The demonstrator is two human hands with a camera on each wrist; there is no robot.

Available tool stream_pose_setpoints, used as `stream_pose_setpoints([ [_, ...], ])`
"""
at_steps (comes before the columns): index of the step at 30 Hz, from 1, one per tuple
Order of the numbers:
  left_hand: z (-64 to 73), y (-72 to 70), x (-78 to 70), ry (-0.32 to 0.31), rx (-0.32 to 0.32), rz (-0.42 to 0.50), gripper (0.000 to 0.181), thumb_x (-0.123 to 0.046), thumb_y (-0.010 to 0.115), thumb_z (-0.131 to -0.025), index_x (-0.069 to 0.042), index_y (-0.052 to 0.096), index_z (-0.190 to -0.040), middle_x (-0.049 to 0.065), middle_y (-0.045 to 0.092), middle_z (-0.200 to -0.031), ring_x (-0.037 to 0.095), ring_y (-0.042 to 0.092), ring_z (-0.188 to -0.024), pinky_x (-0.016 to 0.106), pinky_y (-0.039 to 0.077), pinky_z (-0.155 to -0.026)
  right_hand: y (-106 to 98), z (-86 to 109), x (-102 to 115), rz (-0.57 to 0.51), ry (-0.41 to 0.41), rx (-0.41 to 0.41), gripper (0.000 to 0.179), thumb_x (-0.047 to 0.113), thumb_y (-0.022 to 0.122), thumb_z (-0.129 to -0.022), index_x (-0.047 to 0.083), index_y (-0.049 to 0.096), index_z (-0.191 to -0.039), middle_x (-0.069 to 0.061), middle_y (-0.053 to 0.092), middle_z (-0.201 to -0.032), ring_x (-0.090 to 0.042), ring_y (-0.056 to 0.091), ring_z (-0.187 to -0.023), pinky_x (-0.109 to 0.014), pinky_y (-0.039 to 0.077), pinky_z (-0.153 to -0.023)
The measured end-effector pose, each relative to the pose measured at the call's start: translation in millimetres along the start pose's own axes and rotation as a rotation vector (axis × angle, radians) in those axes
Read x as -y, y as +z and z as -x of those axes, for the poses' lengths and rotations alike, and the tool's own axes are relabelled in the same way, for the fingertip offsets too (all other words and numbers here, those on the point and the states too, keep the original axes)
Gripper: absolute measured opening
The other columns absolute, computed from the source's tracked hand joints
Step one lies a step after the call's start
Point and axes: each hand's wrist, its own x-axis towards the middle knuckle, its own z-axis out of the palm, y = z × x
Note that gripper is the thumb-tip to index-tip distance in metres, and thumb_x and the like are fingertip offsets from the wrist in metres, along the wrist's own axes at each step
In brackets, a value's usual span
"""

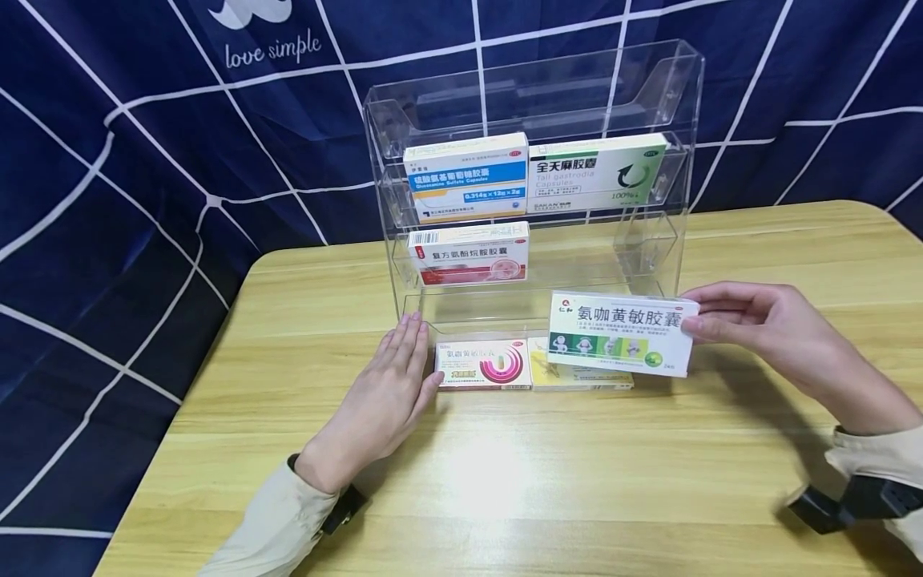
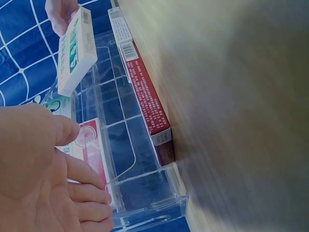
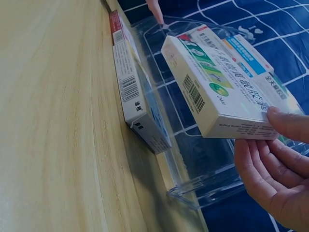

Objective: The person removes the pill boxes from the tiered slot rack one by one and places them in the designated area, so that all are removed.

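Observation:
My right hand [image 1: 782,344] pinches a white and green medicine box [image 1: 620,332] by its right end, thumb in front. That box is held in front of the clear tiered rack [image 1: 537,104], above the rack's lower right part. My left hand [image 1: 382,393] lies with straight fingers at the rack's lower left corner, beside a white box with a pink ring [image 1: 483,365]. Right of it lies a yellow and white box [image 1: 584,377], partly hidden behind the held box. The left wrist view shows the left palm [image 2: 43,179] with nothing in it.
Higher in the rack stand a blue and white box [image 1: 467,180], a green and white box [image 1: 597,175] and, one tier lower, a red and white box [image 1: 470,255]. The rack stands on a wooden table [image 1: 288,336] before a dark blue checked cloth [image 1: 238,152].

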Motion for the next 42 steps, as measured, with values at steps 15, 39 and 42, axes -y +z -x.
stream_pose_setpoints([
  [15,-0.9,0.3,0.6,0.004,-0.009,0.016,0.059,-0.030,0.035,-0.105,0.013,0.028,-0.145,0.029,0.020,-0.153,0.039,0.020,-0.143,0.044,0.018,-0.117,-0.1,11.1,-3.5,0.122,0.090,0.016,0.029,0.004,0.067,-0.090,0.023,0.068,-0.112,0.010,0.072,-0.098,-0.004,0.067,-0.086,-0.015,0.052,-0.071],
  [39,-0.5,0.3,0.8,0.016,-0.020,0.003,0.059,-0.030,0.035,-0.105,0.013,0.029,-0.144,0.030,0.020,-0.152,0.039,0.021,-0.142,0.044,0.018,-0.117,14.5,29.1,-29.4,0.108,0.144,0.162,0.024,0.007,0.064,-0.093,0.018,0.067,-0.114,0.003,0.074,-0.099,-0.012,0.069,-0.087,-0.024,0.055,-0.070],
  [42,-0.1,0.1,0.5,0.011,-0.008,0.004,0.060,-0.031,0.035,-0.105,0.013,0.028,-0.145,0.030,0.019,-0.152,0.039,0.019,-0.143,0.044,0.018,-0.117,16.2,30.2,-30.1,0.106,0.154,0.177,0.023,0.008,0.063,-0.093,0.013,0.067,-0.115,0.003,0.074,-0.099,-0.012,0.070,-0.087,-0.025,0.056,-0.070],
])
